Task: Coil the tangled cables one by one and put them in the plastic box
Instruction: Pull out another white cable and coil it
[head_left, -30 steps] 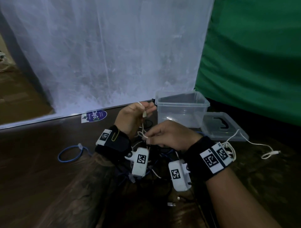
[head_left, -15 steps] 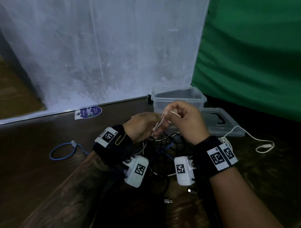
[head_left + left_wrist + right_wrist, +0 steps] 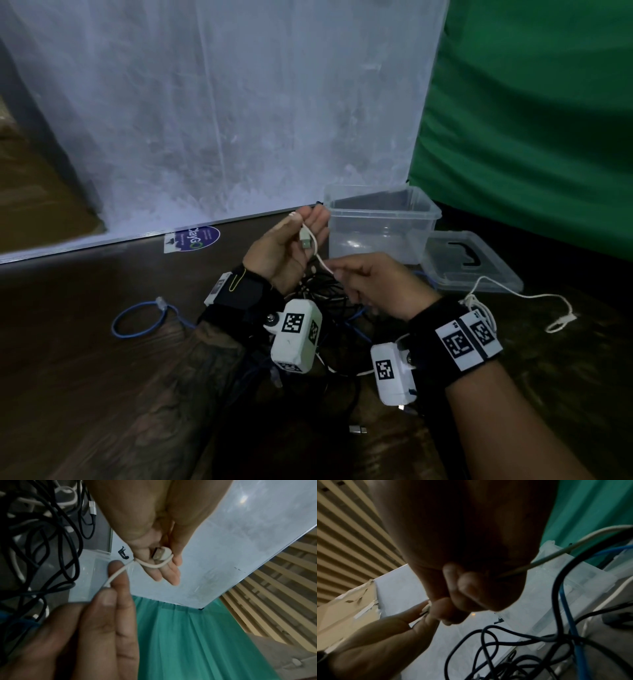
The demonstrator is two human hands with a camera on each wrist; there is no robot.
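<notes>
My left hand (image 3: 286, 245) is raised palm up in front of the clear plastic box (image 3: 424, 214). Its fingers (image 3: 169, 573) are straight, and the USB plug (image 3: 162, 553) of a white cable (image 3: 320, 258) lies on them beside the thumb. From the plug the cable curls round the fingers and runs to my right hand (image 3: 380, 289). That hand pinches the white cable (image 3: 115, 574) between thumb and forefinger, close to the left palm. Under both hands lies a tangle of black, white and blue cables (image 3: 325, 294). Nothing shows inside the box.
The box lid (image 3: 471, 265) lies flat to the right of the box. Another white cable (image 3: 513, 296) trails across the table in front of it. A blue cable loop (image 3: 138, 318) lies at the left. White sheeting and a green cloth hang behind.
My left hand has spread its fingers, and the plug now lies on them. My right hand has dropped from in front of the box to just below the left palm, still pinching the cable.
</notes>
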